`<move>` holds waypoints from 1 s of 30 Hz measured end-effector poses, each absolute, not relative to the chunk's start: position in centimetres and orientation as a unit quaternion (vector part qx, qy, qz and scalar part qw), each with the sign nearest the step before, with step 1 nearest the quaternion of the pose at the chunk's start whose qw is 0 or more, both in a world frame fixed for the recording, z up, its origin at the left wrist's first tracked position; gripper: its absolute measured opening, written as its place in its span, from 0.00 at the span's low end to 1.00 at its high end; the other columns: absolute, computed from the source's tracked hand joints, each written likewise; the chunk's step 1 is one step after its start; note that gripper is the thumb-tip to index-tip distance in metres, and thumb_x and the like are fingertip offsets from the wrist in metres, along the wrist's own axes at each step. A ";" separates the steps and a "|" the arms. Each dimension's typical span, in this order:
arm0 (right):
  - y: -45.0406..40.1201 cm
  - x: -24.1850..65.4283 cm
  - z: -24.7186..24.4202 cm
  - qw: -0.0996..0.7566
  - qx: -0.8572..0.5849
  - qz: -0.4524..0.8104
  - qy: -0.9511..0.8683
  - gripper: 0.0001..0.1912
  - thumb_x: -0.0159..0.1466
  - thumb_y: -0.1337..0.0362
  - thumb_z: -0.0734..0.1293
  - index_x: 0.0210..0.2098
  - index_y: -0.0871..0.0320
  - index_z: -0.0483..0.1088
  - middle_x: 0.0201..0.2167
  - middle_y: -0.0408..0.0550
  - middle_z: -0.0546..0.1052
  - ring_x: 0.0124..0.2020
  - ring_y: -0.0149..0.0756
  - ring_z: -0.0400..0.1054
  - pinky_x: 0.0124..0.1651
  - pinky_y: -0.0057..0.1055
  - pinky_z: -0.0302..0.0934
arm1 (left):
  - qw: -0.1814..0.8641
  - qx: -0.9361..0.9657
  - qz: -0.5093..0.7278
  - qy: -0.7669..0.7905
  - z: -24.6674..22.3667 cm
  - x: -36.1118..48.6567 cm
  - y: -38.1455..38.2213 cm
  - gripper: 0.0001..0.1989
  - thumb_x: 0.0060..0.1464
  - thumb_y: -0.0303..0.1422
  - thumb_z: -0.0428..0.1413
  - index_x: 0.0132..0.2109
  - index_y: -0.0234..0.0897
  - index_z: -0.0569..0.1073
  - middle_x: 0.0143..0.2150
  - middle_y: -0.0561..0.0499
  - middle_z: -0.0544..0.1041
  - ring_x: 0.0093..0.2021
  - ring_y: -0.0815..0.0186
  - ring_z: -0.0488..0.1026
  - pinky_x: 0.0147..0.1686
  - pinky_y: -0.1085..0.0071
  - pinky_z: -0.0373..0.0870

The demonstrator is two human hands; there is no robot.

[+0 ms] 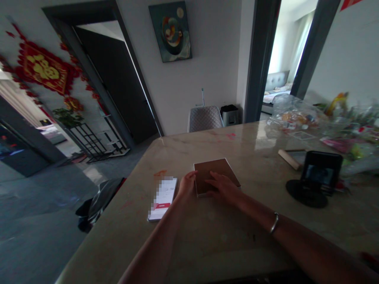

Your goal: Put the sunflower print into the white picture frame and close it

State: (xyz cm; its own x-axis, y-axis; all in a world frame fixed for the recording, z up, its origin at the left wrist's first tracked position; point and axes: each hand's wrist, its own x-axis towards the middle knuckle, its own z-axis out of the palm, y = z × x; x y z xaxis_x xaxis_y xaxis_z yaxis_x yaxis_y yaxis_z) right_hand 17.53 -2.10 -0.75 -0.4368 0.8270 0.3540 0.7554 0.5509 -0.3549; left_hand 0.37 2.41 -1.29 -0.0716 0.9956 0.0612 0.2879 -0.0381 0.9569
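Marble-topped counter (207, 244) runs across the near view, with a flat brown square panel (217, 171) lying on it, near the middle. The right hand (222, 187) rests on the panel, fingers spread and unclenched. The left hand (187, 185) touches its left edge, though any grip there cannot be told. A lit smartphone (162, 199) lies just left of the panel.

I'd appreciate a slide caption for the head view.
Left hand and right hand touch a square brown board on a counter beside a phone.
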 end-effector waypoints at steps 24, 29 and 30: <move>0.2 21.4 0.3 0.233 -0.553 0.015 -0.800 0.13 0.60 0.63 0.57 0.42 0.57 0.68 0.36 0.51 0.75 0.39 0.39 0.68 0.40 0.31 0.59 | 0.452 0.568 0.442 0.527 -0.2 0.8 1.4 0.13 0.46 0.32 0.55 0.41 0.37 0.73 0.39 0.47 0.77 0.45 0.59 0.71 0.44 0.65 0.66; 0.5 21.5 0.4 0.254 -0.578 0.027 -0.775 0.11 0.58 0.61 0.59 0.37 0.56 0.70 0.33 0.50 0.76 0.35 0.38 0.68 0.36 0.30 0.59 | 0.600 0.493 0.435 0.456 0.1 1.1 0.7 0.15 0.49 0.34 0.52 0.44 0.33 0.71 0.41 0.43 0.76 0.45 0.58 0.71 0.45 0.61 0.66; 0.6 21.5 0.3 0.257 -0.575 0.028 -0.776 0.11 0.58 0.61 0.59 0.37 0.56 0.70 0.33 0.49 0.76 0.35 0.38 0.68 0.37 0.31 0.59 | 0.635 0.465 0.433 0.439 0.2 1.2 0.6 0.15 0.50 0.33 0.51 0.44 0.32 0.71 0.41 0.42 0.76 0.45 0.58 0.71 0.44 0.61 0.66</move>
State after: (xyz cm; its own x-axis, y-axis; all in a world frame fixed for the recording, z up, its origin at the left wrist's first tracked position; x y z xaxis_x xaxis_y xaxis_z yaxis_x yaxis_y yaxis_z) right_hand 21.46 0.57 0.34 -0.2061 0.9075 0.3661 0.8784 0.3365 -0.3395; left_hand 1.15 0.60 0.21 0.2397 0.9583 -0.1556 -0.1419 0.1931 0.9709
